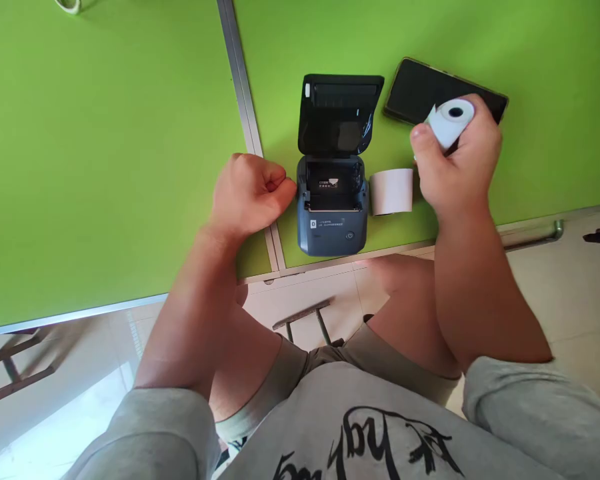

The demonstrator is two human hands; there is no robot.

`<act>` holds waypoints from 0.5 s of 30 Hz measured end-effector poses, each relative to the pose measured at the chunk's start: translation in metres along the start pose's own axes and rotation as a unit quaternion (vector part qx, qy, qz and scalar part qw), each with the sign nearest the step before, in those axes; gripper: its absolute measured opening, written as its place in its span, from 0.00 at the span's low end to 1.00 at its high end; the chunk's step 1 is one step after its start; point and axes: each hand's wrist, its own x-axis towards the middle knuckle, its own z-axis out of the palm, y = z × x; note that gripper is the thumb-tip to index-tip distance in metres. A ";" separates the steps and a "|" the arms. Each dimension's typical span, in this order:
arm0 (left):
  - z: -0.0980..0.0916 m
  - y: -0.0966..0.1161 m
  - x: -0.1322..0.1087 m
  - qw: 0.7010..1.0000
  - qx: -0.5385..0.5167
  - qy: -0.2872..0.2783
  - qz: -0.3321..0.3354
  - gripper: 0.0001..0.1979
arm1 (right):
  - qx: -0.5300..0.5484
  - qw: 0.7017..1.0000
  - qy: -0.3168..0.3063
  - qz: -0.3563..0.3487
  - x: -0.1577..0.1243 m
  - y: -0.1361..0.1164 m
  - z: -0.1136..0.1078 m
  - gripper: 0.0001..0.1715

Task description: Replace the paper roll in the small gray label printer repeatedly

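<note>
A small dark blue label printer (333, 227) sits near the front edge of the green table (105, 153), its lid (337, 113) swung open toward the back and its paper bay empty. My left hand (250, 193) rests in a loose fist against the printer's left side. My right hand (455, 160) is raised to the right of the printer, with its fingers wrapped round a white paper roll (450, 120). A second white paper roll (391, 191) lies on its side on the table, touching the printer's right side.
A black phone (420, 90) lies face up behind my right hand. A metal seam (240, 93) runs between two table tops. A white object (69, 5) peeks in at the far left edge. A stool (305, 317) and tiled floor show below.
</note>
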 end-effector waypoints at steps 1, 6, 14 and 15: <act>0.000 0.001 0.000 1.000 0.003 -0.002 -0.006 0.23 | -0.016 1.000 -0.008 -0.002 -0.005 -0.006 0.000 0.15; 0.000 0.001 0.001 1.000 0.008 -0.001 -0.013 0.23 | -0.109 0.994 0.001 -0.003 -0.015 -0.001 -0.003 0.17; 0.001 -0.002 -0.001 1.000 -0.003 0.014 0.019 0.21 | -0.101 0.993 0.049 -0.045 -0.009 0.039 -0.012 0.30; 0.001 -0.002 -0.001 1.000 -0.003 0.018 0.026 0.21 | -0.098 0.990 0.075 -0.068 -0.011 0.035 -0.014 0.29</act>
